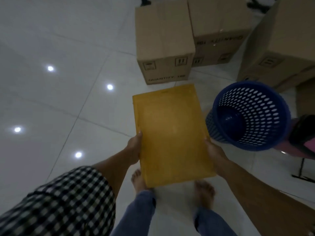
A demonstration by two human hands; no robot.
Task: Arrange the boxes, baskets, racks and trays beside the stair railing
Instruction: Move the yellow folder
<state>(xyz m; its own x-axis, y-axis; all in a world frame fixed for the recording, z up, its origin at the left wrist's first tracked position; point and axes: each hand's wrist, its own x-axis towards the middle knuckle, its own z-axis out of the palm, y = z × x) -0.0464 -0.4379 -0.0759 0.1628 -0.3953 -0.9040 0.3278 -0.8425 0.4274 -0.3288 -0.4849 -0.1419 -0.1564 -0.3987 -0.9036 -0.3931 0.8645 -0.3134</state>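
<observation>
I hold a flat yellow tray [170, 132] level in front of me, above my bare feet. My left hand [134, 149] grips its left edge and my right hand [215, 155] grips its right edge, fingers curled underneath. A blue perforated plastic basket [248, 116] stands to the right of the tray, its open mouth facing up at me. Two brown cardboard boxes [163, 43] [219, 29] stand side by side on the floor ahead, just beyond the tray's far edge.
A larger cardboard box [286, 45] stands at the right. A pink and black object [303, 135] on a dark stand sits behind the basket. White glossy floor tiles [59, 82] stretch away to the left.
</observation>
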